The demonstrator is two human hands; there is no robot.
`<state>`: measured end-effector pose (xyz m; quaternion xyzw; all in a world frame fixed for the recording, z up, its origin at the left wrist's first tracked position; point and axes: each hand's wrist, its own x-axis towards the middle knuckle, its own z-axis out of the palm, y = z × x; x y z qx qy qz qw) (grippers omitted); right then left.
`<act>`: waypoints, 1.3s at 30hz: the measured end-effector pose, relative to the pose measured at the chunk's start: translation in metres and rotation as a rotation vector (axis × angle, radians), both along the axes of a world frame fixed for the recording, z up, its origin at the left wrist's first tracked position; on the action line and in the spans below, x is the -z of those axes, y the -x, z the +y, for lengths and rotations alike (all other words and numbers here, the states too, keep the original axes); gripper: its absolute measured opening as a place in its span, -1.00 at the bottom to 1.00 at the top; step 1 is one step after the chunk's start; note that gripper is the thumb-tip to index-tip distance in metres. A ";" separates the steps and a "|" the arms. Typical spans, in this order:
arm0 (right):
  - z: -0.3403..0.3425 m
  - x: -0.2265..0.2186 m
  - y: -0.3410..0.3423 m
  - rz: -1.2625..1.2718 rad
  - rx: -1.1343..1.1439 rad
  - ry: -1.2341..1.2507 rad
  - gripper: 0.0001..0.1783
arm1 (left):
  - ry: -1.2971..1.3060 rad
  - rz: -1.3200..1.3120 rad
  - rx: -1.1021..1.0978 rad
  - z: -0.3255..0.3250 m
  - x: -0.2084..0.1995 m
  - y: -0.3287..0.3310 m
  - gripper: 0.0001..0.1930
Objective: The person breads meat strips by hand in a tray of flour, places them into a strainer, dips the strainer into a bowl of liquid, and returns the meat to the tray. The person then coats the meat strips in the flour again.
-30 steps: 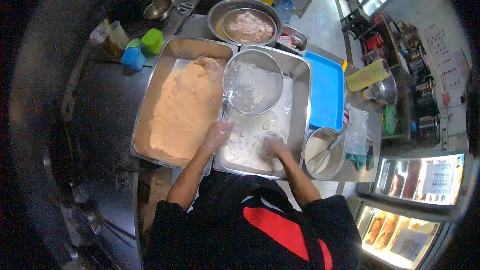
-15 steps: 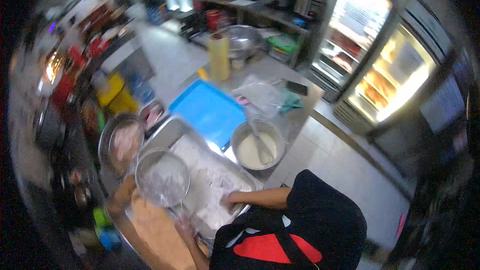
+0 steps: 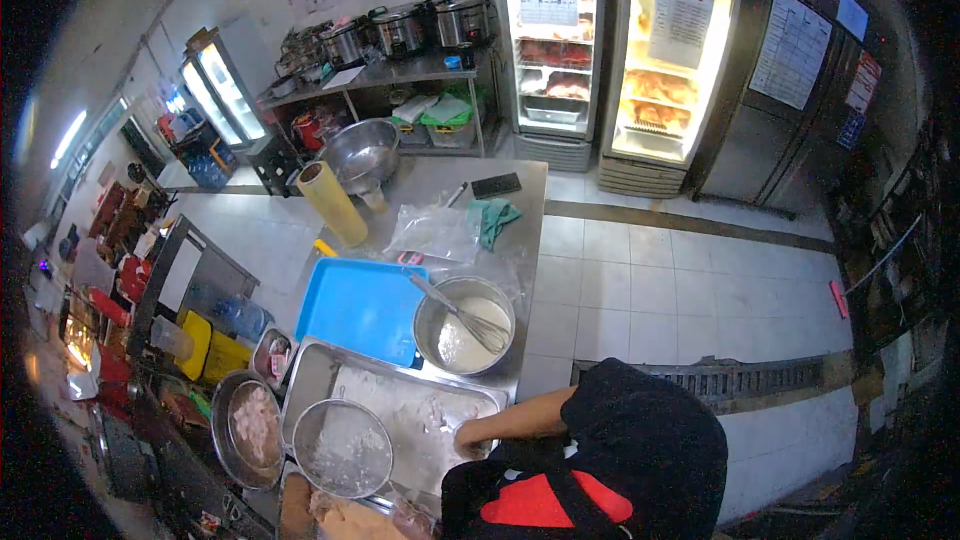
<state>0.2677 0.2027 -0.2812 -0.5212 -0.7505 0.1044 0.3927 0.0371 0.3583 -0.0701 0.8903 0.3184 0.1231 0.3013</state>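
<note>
A smooth grey metal worktable (image 3: 515,230) stretches beyond a deep rectangular steel tray (image 3: 310,370), the landmark here. White powder (image 3: 415,430) coats the tray's floor, fine in places and clumped in others. Just beyond the tray lies a flat blue plastic tray (image 3: 360,310) with rounded corners. To its left stands a wide, round metal bowl (image 3: 222,430) of wet-looking, pale pink pieces (image 3: 255,425). Past its far right side, a round steel pot (image 3: 424,340) holds smooth cream-coloured batter (image 3: 455,345). A round wire-mesh sieve (image 3: 343,448), dusted white, overlaps the tray's left part, and grainy orange powder (image 3: 350,520) shows on its near side. A looped wire whisk (image 3: 487,332) leans in the pot. The right hand (image 3: 467,438) reaches down into the white powder inside the tray; the left hand (image 3: 410,517) is at its near edge, close to the sieve. Both hands are partly hidden, so I cannot tell whether the fingers are spread, pressed together or pinching anything.
</note>
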 end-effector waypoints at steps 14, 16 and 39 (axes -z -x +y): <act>0.043 -0.295 -0.072 0.421 0.225 0.809 -0.25 | 0.246 0.227 -0.095 -0.026 -0.044 -0.012 -0.53; 0.075 -0.324 -0.062 0.506 0.210 0.819 -0.15 | 0.281 0.162 -0.096 -0.023 -0.030 -0.006 -0.53; 0.023 -0.038 0.079 -0.578 -0.167 0.555 -0.53 | 0.327 0.059 -0.167 -0.030 0.002 -0.008 -0.51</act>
